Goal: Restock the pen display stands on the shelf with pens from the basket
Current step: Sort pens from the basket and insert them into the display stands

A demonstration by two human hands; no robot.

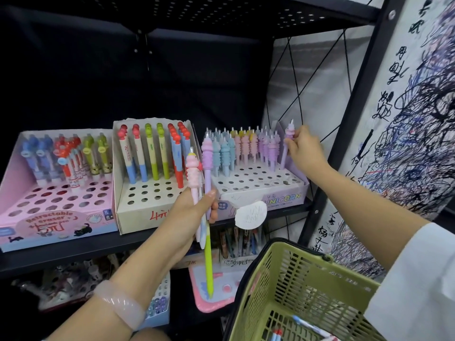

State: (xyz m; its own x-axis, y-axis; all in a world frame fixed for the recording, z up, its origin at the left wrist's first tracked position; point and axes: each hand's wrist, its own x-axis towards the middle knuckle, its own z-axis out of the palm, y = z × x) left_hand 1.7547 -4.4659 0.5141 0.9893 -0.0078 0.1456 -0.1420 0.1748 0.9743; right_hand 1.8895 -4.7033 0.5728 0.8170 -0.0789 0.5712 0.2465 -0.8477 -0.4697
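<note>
The right hand (304, 150) reaches to the far right end of the shelf (73, 252), its grip pinched on a lilac unicorn pen (286, 146) near the top. The pen stands nearly upright, clicker end up and writing end down toward the holes at the back right corner of the unicorn stand (270, 190); held this way, it is probably being dropped into a hole beside pens of the same colour.

The left hand (189, 217) waits in front of the shelf's front edge, between the white middle stand (138, 210) and the unicorn stand, its grip wrapped round a small bundle of pens (205, 193). Their long axes run roughly vertical, toppers up and tips down, so each can likely be passed across without turning; a green-barrelled one hangs lowest.

The green basket (295, 286) hangs at the lower right under the right arm, with a few more pens in its bottom. The pink stand (54, 217) sits at the shelf's left end with many open holes.
</note>
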